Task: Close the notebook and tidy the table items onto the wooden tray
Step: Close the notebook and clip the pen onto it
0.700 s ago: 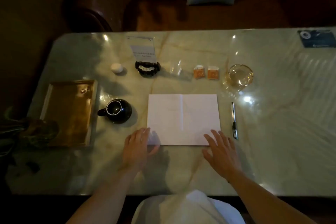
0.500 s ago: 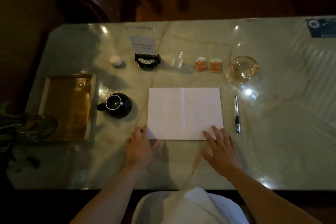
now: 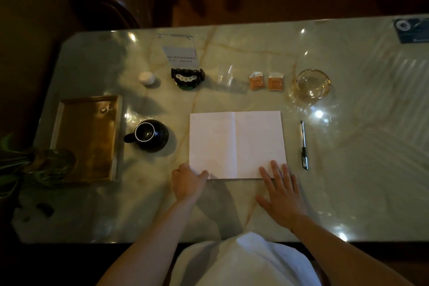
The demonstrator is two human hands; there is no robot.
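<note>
An open white notebook (image 3: 236, 144) lies flat in the middle of the marble table. My left hand (image 3: 188, 181) is curled at its lower left corner, thumb on the page and fingers at the edge. My right hand (image 3: 282, 195) lies flat with spread fingers, fingertips on the lower right corner. The wooden tray (image 3: 86, 141) sits at the left, a small object in its far corner. A black mug (image 3: 151, 134) stands between tray and notebook. A pen (image 3: 304, 144) lies right of the notebook.
Along the far row are a white round object (image 3: 146, 78), a black card holder (image 3: 186, 76), a clear wrapper (image 3: 226, 76), two orange packets (image 3: 257, 80), and a glass ashtray (image 3: 311, 83). A plant vase (image 3: 46, 165) overlaps the tray's near left corner.
My left hand went from flat and spread to curled around the notebook's lower left corner. My right hand stayed flat at the lower right corner. The camera view shifted slightly.
</note>
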